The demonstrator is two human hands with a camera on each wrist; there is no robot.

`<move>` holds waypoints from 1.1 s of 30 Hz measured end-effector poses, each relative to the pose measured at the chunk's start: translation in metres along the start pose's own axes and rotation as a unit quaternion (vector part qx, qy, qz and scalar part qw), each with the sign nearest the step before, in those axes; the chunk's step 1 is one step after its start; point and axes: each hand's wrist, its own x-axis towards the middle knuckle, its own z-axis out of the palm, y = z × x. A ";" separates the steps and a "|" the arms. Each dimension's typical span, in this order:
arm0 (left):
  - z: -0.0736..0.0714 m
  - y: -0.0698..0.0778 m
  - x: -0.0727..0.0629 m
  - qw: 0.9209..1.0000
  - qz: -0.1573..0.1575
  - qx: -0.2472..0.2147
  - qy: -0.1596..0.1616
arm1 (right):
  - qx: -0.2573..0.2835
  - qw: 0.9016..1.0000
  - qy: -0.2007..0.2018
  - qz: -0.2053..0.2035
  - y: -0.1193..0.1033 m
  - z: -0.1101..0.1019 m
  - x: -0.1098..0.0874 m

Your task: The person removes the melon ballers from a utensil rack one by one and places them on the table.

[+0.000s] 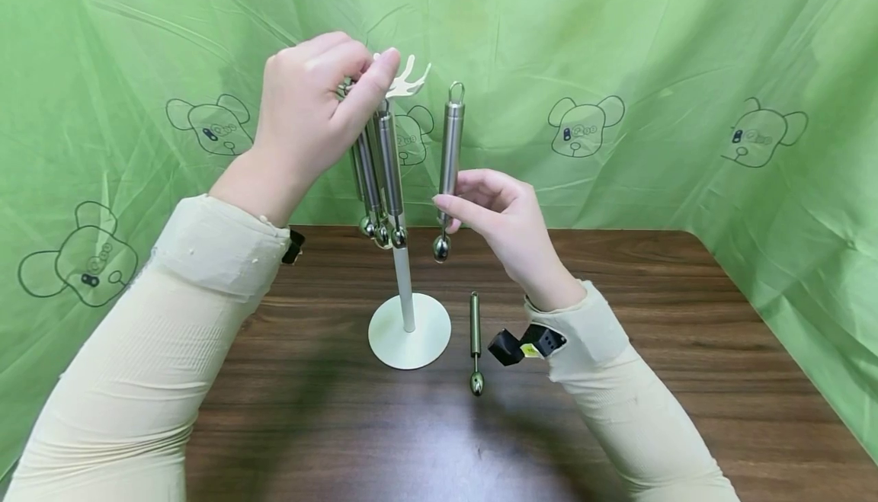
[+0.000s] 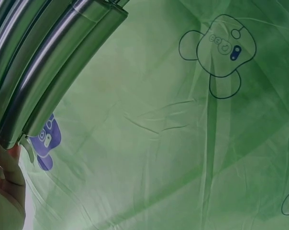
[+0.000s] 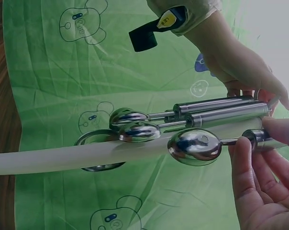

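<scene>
In the head view my right hand (image 1: 504,228) pinches the lower handle of a metal melon baller (image 1: 450,148), held upright, loop up and round scoop down. It is right of a white stand (image 1: 403,273), apart from it there. My left hand (image 1: 315,98) is at the stand's top, fingers and thumb curled round it beside the white prongs (image 1: 409,87). Several similar melon ballers (image 1: 389,159) hang below that hand, scoops down. The right wrist view shows the held scoop (image 3: 194,146) near the pole. The left fingertips are partly hidden.
Another melon baller (image 1: 475,327) lies on the dark wooden table (image 1: 329,426), right of the stand's round white base (image 1: 425,353). Green cloth (image 1: 494,30) with bear drawings hangs behind and along the sides. Black wrist cameras (image 1: 507,347) sit at both cuffs.
</scene>
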 end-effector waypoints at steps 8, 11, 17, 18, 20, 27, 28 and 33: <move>0.000 0.001 0.001 1.000 -0.003 0.005 0.004 | 0.003 1.000 0.008 0.017 0.009 -0.005 -0.010; 0.001 0.002 0.001 1.000 -0.006 0.004 0.007 | 0.004 1.000 0.013 0.025 0.012 -0.005 -0.014; 0.001 0.003 0.000 1.000 -0.010 0.004 0.008 | -0.002 0.999 0.018 0.042 0.024 -0.006 -0.024; 0.000 0.003 0.000 1.000 -0.010 0.005 0.009 | -0.003 0.999 0.018 0.045 0.026 -0.007 -0.026; -0.001 0.003 0.000 1.000 -0.010 0.008 0.010 | -0.010 0.999 0.017 0.049 0.029 -0.007 -0.030; -0.003 0.004 0.000 1.000 -0.011 0.012 0.013 | -0.017 0.997 0.022 0.072 0.043 -0.009 -0.041; -0.002 0.004 0.000 1.000 -0.011 0.013 0.013 | -0.017 0.997 0.023 0.074 0.044 -0.009 -0.042; -0.002 0.004 0.000 1.000 -0.013 0.023 0.009 | -0.018 0.995 0.025 0.090 0.049 -0.011 -0.051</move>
